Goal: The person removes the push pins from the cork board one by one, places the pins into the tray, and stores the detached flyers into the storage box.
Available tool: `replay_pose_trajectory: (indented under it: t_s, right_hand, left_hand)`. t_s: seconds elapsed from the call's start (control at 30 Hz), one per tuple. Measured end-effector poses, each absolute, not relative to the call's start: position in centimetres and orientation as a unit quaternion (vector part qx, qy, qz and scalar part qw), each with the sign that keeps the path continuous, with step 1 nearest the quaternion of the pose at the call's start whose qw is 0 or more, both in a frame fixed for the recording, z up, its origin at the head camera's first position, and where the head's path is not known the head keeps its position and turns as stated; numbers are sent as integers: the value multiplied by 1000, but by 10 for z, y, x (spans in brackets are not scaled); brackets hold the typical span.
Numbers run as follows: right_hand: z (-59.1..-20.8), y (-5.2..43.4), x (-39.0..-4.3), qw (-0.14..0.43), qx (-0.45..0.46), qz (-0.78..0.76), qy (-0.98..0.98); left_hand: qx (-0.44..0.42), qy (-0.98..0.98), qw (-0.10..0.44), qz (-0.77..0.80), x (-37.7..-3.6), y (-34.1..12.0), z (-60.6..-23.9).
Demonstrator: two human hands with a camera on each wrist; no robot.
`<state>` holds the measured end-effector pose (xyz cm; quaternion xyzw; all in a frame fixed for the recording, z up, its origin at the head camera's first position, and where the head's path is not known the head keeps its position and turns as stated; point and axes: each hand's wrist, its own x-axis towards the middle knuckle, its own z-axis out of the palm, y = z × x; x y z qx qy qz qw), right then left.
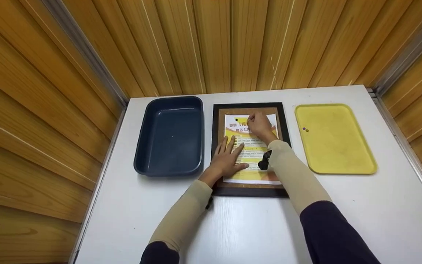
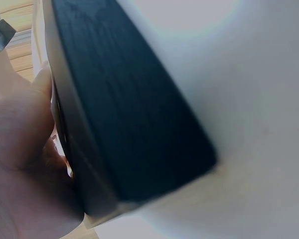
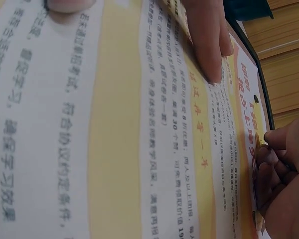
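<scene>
A printed sheet (image 1: 249,178) in white, yellow and orange lies on a cork board (image 1: 247,111) with a black frame (image 1: 215,113). My left hand (image 1: 226,160) rests on the sheet's left side, fingers spread, pressing it down. Near the top edge my right hand (image 1: 260,126) has thumb and finger pinched over the paper. Between those tips a small yellowish thumbtack (image 3: 263,145) shows, mostly hidden by the fingers. A dark thumbtack head (image 1: 236,120) sits at the sheet's upper left. In the left wrist view, the frame's dark side (image 2: 124,109) fills the middle, beside my palm.
A deep navy tray (image 1: 172,146) stands left of the board. To the right is a shallow yellow tray (image 1: 337,143), with two tiny round pieces (image 1: 304,128) near its left rim. All rest on a white table (image 1: 240,227), with wood-look panels (image 1: 214,47) behind.
</scene>
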<state>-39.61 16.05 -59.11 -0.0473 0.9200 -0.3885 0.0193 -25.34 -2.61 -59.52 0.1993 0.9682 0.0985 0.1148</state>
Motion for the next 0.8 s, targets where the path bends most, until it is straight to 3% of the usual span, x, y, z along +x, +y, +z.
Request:
replay_pose_trajectory:
  t_s: [0.5, 0.8]
  right_hand:
    - [-584, 168, -364, 24, -134, -421, 897]
    - [-575, 205, -336, 41, -171, -406, 897]
  left_hand:
    - [197, 968, 114, 109, -254, -28, -593]
    - [201, 967, 114, 106, -252, -26, -595]
